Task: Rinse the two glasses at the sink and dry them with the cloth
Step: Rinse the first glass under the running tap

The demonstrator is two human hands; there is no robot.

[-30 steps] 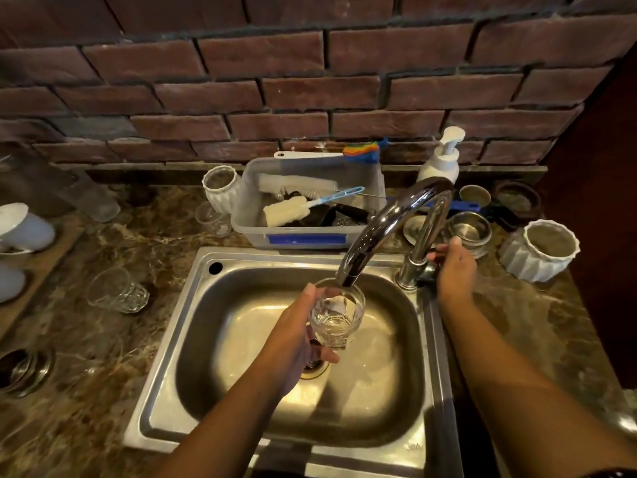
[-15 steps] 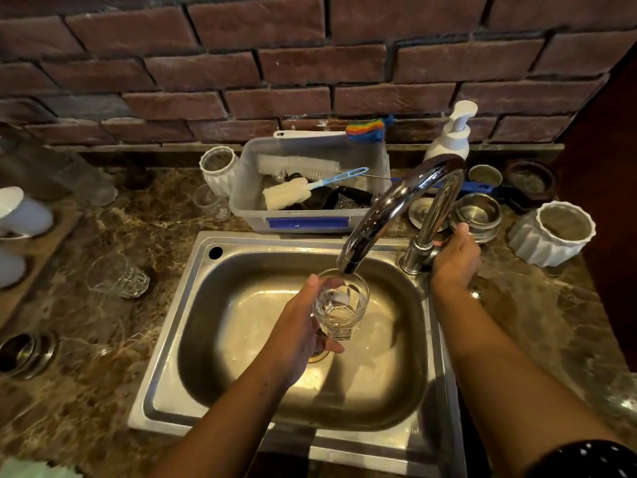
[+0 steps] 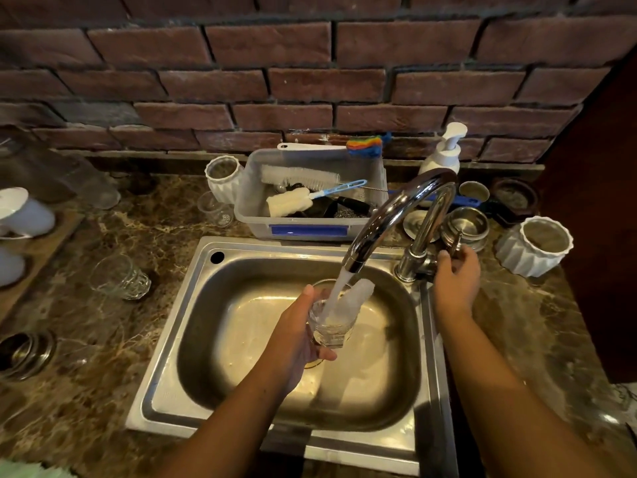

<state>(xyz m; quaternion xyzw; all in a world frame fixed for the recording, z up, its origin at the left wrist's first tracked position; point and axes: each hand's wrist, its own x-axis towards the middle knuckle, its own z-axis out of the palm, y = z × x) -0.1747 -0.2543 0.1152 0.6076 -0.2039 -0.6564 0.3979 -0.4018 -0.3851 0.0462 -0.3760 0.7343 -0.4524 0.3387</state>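
Arching over the sink (image 3: pixel 234 384) below both hands, the faucet (image 3: pixel 389 215) poured into a glass (image 3: pixel 332 326) that the left hand (image 3: pixel 293 343) gripped round its wall; the right hand (image 3: pixel 455 281) clasped the tap handle (image 3: pixel 455 241). Light, wet and brittle, the glass probably wanted a full wrap low down. The second glass (image 3: pixel 119 277) lay well left of the left hand.

Red-brown brick wall (image 3: pixel 296 46), dark mortar — well beyond the fingers (image 3: pixel 327 355) of the left hand (image 3: pixel 293 336). Brown veined marble counter (image 3: pixel 155 222) left and right of them — glossy, warm light.
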